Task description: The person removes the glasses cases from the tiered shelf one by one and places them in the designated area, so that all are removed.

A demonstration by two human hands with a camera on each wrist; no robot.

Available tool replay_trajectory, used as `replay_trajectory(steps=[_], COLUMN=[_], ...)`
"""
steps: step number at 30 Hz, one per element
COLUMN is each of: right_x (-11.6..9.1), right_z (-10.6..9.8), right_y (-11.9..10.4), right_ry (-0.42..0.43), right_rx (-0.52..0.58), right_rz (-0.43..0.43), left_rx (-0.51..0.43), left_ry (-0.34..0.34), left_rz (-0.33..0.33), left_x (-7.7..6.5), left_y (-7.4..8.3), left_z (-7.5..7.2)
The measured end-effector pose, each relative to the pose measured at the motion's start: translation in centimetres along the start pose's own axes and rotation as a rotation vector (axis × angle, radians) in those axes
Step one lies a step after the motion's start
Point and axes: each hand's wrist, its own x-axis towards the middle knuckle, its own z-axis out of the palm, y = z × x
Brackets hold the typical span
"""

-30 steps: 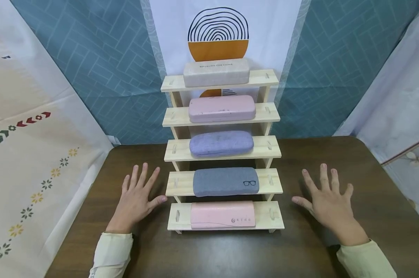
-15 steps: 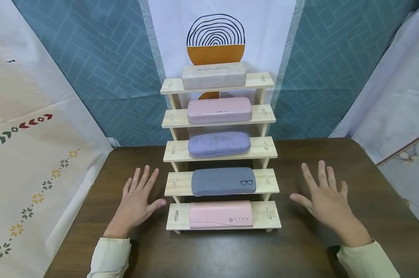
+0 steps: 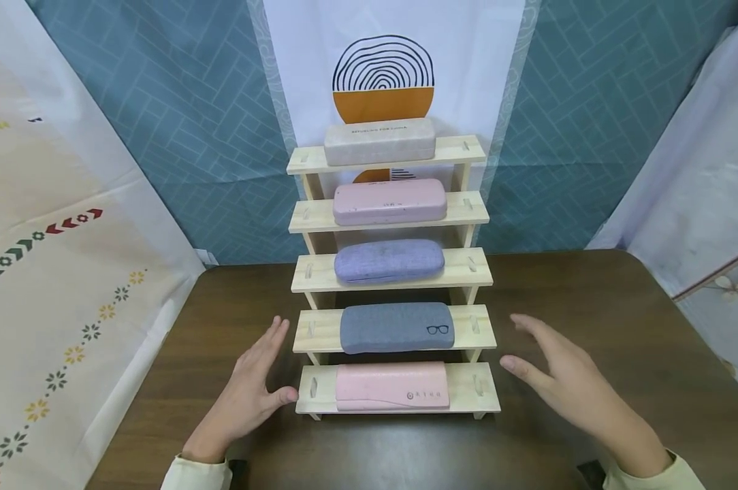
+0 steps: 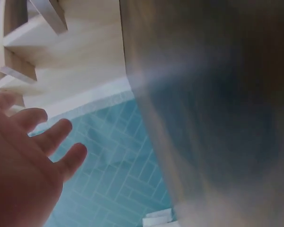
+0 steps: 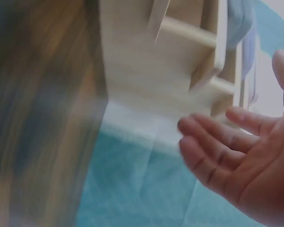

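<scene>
A stepped wooden rack [image 3: 310, 329] stands mid-table and bears several glasses cases, one per step. From bottom to top come a pink case [image 3: 392, 386], a grey-blue case [image 3: 397, 327] with a glasses print, a violet-blue case [image 3: 389, 261], a glossy pink case [image 3: 390, 202] and a light grey case [image 3: 380, 141]. Left of the lower steps is my left hand [image 3: 246, 401], thumb out toward the bottom step's end. My right hand [image 3: 574, 391] is at the rack's right side, palm turned toward it. Both hands hold nothing, and in the wrist views their fingers are slightly bent.
The dark wooden table [image 3: 399, 452] has its back edge close behind the rack. A teal patterned cloth [image 3: 222, 136] hangs behind, with white printed cloths [image 3: 56, 354] at both sides.
Both hands have turned from palms down with spread fingers to palms facing inward, raised off the table. The rack and cases keep their places; the head view has shifted slightly.
</scene>
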Motion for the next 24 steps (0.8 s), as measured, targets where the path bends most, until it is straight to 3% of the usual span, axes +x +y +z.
replay_trajectory(steps=[4, 7, 10, 14, 20, 24], right_x=[-0.4, -0.6, -0.6, -0.7, -0.6, -0.2], right_z=[1.1, 2.2, 3.6, 5.3, 6.7, 7.3], right_y=[-1.5, -2.1, -2.4, -2.7, -2.7, -3.0], right_ry=[0.050, 0.061, 0.023, -0.067, -0.160, -0.183], right_rx=[0.106, 0.244, 0.371, 0.443, 0.416, 0.290], right_rz=[-0.040, -0.093, -0.147, -0.148, -0.086, -0.088], left_rx=[-0.172, -0.336, -0.482, -0.619, -0.697, -0.652], left_ry=[-0.007, -0.013, -0.011, -0.017, -0.041, -0.052], left_rz=[-0.024, -0.053, -0.047, -0.052, -0.114, -0.170], left_x=[-0.8, -1.4, -1.7, -1.9, -2.5, -2.7], left_y=[0.6, 0.9, 1.0, 0.8, 0.5, 0.5], left_z=[0.7, 1.2, 1.9, 2.9, 4.3, 4.6])
